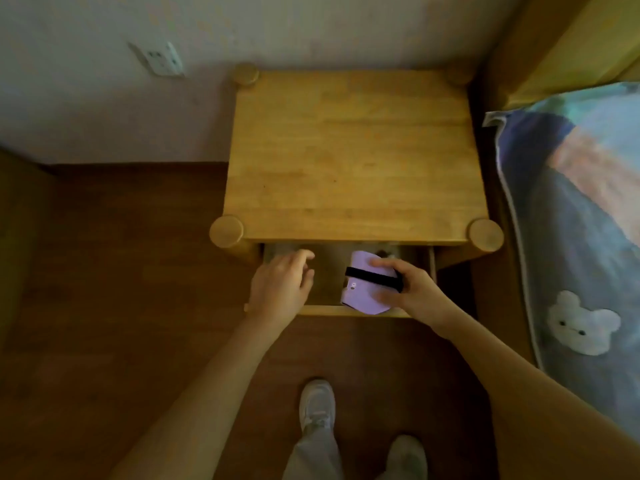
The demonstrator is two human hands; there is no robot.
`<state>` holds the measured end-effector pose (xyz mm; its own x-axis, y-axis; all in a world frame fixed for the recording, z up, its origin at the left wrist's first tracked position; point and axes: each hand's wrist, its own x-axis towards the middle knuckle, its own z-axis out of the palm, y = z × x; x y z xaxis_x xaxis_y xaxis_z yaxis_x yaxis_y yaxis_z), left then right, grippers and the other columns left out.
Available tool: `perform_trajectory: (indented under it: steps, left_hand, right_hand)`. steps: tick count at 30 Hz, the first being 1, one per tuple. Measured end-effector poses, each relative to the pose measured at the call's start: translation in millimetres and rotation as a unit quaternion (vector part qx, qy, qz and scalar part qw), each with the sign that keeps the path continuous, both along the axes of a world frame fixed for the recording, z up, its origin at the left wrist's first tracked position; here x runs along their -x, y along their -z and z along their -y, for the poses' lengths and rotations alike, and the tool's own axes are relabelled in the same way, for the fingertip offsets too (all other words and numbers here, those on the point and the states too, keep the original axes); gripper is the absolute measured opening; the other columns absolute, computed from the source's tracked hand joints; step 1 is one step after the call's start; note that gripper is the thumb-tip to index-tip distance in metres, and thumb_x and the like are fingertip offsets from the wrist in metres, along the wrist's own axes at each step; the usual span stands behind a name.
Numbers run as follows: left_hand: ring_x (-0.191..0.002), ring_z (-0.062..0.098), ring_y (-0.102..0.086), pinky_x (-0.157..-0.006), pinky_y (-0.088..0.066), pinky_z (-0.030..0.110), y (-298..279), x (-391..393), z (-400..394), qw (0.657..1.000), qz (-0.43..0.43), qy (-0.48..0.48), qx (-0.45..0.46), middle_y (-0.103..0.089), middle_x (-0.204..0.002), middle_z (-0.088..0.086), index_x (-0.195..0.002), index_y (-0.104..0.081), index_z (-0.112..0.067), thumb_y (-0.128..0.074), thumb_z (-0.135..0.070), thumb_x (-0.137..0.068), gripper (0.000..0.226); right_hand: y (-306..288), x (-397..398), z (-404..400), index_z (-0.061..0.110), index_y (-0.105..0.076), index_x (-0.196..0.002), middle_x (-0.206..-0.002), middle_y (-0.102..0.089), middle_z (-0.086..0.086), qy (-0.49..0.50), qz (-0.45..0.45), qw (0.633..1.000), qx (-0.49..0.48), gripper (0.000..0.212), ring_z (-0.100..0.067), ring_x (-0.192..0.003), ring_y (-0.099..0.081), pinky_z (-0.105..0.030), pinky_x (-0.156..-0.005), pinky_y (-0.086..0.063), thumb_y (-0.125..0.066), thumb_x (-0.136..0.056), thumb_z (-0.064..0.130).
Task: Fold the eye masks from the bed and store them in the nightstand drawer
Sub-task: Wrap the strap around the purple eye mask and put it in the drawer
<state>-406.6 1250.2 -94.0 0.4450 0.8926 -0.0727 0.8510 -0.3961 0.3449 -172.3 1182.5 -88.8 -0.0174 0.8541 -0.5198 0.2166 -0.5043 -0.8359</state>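
Right, we see one folded purple eye mask (365, 287) over the open nightstand drawer (329, 271), right half of it. Its long axis runs roughly front to back, slightly tilted, with the near end lapping over the drawer's front edge and the far end pointing toward the nightstand. A black elastic strap (372, 276) crosses it sideways, wrapped around the fold. A small pale mark shows on the left edge; we cannot tell what it is.

The drawer is pulled out of a light wooden nightstand (353, 154) with round corner posts. Something small and dark sits at the drawer's back right, too blurred to name. The floor is dark brown wood (121, 271), and the wall behind is pale with a white socket plate (161, 60) at upper left. To the right is the bed (588, 202), covered with a blue printed blanket carrying a white bear patch (581, 329). We see pale trousers and light sneakers (317, 405) at the bottom.

The right hand (412, 289) grips the mask from its right side, fingers curled over the top, thumb under the near edge, strap end at the knuckles. The left hand (282, 282) reaches over the drawer's left half, palm down, fingers loosely spread and slightly bent, holding nothing. Both forearms are bare and extend forward.
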Motion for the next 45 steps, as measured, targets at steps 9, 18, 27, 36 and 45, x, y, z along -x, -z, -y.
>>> perform_trajectory:
  steps: [9, 18, 27, 36, 45]
  left_hand:
    - [-0.060, 0.021, -0.062, -0.046, -0.029, 0.025, 70.4, -8.2, -13.5, 0.993, -0.112, 0.025, 0.022, -0.069, -0.082, 0.002, -0.151, -0.021, -0.023, -0.042, -0.042, -0.097, 0.061]
    - [-0.063, 0.015, -0.063, -0.046, -0.045, 0.028, 92.9, -5.4, -5.9, 0.995, -0.051, -0.049, 0.074, -0.069, -0.096, -0.008, -0.152, 0.002, -0.022, -0.044, -0.051, -0.093, 0.080]
    - [-0.071, 0.016, -0.067, -0.050, -0.045, 0.028, 92.2, -4.1, -5.7, 0.996, -0.008, -0.065, 0.054, -0.069, -0.099, -0.008, -0.150, -0.017, -0.024, -0.051, -0.047, -0.089, 0.073]
    - [-0.075, 0.017, -0.069, -0.050, -0.045, 0.027, 74.3, -6.6, -10.1, 0.998, -0.051, -0.036, -0.016, -0.072, -0.086, -0.003, -0.116, -0.059, -0.023, -0.057, -0.041, -0.088, 0.034]
    - [-0.095, 0.015, -0.064, -0.069, -0.053, 0.032, -109.8, -42.9, -40.3, 0.995, -0.010, 0.011, -0.100, -0.068, -0.103, -0.006, -0.115, -0.061, -0.023, -0.056, -0.038, -0.090, 0.029]
  right_hand:
    - [105.8, 24.7, -53.3, 0.019, -0.044, -0.135, -0.117, -0.052, 0.005, -0.052, 0.067, 0.994, 0.071, 0.066, -0.019, -0.117, -0.052, -0.039, -0.097, -0.049, -0.070, -0.078, -0.002]
    - [154.4, 38.3, -76.7, 0.017, -0.039, -0.141, -0.140, -0.045, -0.013, -0.149, 0.169, 0.972, 0.072, 0.076, -0.030, -0.128, -0.045, -0.046, -0.104, -0.043, -0.066, -0.074, -0.008]
    - [157.8, 45.4, -84.5, 0.023, -0.024, -0.145, -0.140, -0.030, -0.016, -0.305, 0.423, 0.850, 0.077, 0.084, -0.037, -0.102, -0.061, -0.043, -0.079, -0.056, -0.074, -0.077, 0.030]
    - [93.5, 37.7, -68.2, 0.024, -0.055, -0.125, -0.119, -0.058, -0.004, -0.232, 0.406, 0.884, -0.005, 0.036, -0.029, -0.097, -0.062, -0.037, -0.071, -0.053, -0.058, -0.090, 0.030]
    - [-109.3, 8.2, -58.3, 0.029, -0.064, -0.109, -0.106, -0.068, 0.012, -0.138, 0.349, 0.915, -0.152, 0.021, -0.011, -0.100, -0.063, -0.037, -0.079, -0.054, -0.055, -0.090, 0.033]
